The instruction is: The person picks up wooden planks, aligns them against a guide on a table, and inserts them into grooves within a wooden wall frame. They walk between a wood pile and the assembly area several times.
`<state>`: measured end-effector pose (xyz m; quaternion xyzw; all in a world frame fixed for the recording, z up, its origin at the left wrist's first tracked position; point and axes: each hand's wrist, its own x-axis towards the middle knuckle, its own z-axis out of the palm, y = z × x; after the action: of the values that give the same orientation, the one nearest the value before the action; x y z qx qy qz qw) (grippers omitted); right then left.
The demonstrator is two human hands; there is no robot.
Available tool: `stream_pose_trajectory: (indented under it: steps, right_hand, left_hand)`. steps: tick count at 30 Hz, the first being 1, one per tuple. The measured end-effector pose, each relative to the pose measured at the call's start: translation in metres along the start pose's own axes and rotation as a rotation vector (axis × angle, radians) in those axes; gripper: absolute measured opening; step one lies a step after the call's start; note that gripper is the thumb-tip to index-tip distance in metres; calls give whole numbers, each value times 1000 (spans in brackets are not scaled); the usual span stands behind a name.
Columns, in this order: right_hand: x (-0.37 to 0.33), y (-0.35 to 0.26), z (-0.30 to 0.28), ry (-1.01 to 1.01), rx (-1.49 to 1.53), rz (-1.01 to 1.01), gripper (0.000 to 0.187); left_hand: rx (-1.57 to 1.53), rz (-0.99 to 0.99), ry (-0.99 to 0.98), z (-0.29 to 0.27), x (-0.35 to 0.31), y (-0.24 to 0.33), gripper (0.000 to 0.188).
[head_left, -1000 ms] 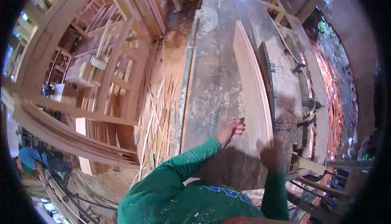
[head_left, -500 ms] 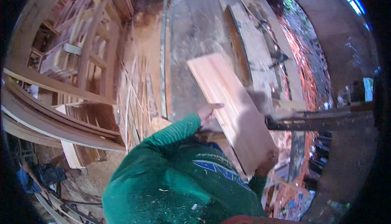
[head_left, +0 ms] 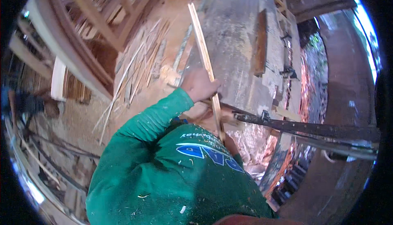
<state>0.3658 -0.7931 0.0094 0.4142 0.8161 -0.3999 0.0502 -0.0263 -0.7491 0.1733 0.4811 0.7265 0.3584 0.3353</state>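
The fingers (head_left: pixel 214 86) of the left hand (head_left: pixel 199 85) are bent tight around a long, thin board (head_left: pixel 199 32), and the thumb side is close to its edge. The right hand (head_left: pixel 230 144) is down by the near end of the board. It is blurry and partly hidden, so I cannot tell how open its fingers are or if they hold on.

The board is in front of the person's tummy, and we see its narrow edge. It points away from the body and leans a bit to the left. Its far end is over by the left side of the big grey worktop (head_left: pixel 229 28), but I cannot tell if it touches.

A brown piece of wood (head_left: pixel 260 45) lies on the right part of the worktop. A long dark bar (head_left: pixel 299 128) sticks in from the right, near the right hand. The person wears a green shirt (head_left: pixel 163 176) with little bits of wood on it.

On the left, lots of thin sticks (head_left: pixel 141 65) lie on the dusty brown floor (head_left: pixel 88 116). Past them is a pile of boards (head_left: pixel 73 85), and another person (head_left: pixel 24 102) is at the far left
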Motion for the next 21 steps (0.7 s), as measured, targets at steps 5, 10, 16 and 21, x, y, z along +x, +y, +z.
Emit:
stream_pose_trajectory:
  steps: [5,10,16,21]
  right_hand:
    - [6,4,7,-169,11,-186,32]
    - [9,12,56,-440,517,92,33]
    - [-9,-13,91,-584,375,-54,42]
    - [-6,-26,76,-806,-178,63,62]
  left_hand:
    - [162,-193,111,-17,-66,-12,50]
    - [210,-367,169,-19,-139,-40,51]
    - [229,-614,261,-29,-217,-77,50]
    - [66,-669,356,-34,-271,-116,46]
